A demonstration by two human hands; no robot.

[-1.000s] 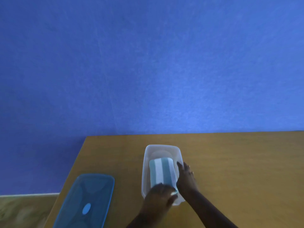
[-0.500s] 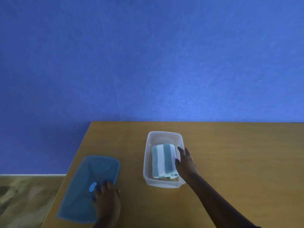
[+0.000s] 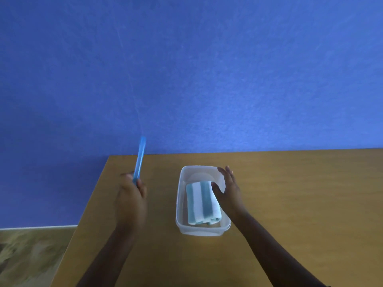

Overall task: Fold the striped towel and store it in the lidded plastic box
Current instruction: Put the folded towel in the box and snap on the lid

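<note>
Left hand [image 3: 131, 200] grips the blue lid [image 3: 139, 160] by its near end, fingers curled shut around the edge. This lid stands nearly upright, seen edge-on, with its long axis rising up and slightly right from the hand, above the left part of the bench [image 3: 300, 193] and well left of the box [image 3: 202, 229].

Right hand [image 3: 229, 190] is spread open, fingers extended and pointing far-left, and lies against the right rim of the box; its thumb reaches over the rim, close to or touching the far right corner of the towel [image 3: 202, 203], which of the two is unclear.

Folded into a thick block, the towel lies inside the clear box, toward its near right side. Its long axis and its teal and white stripes run near to far, along the length of the box. The far end of the box floor is bare.
</note>
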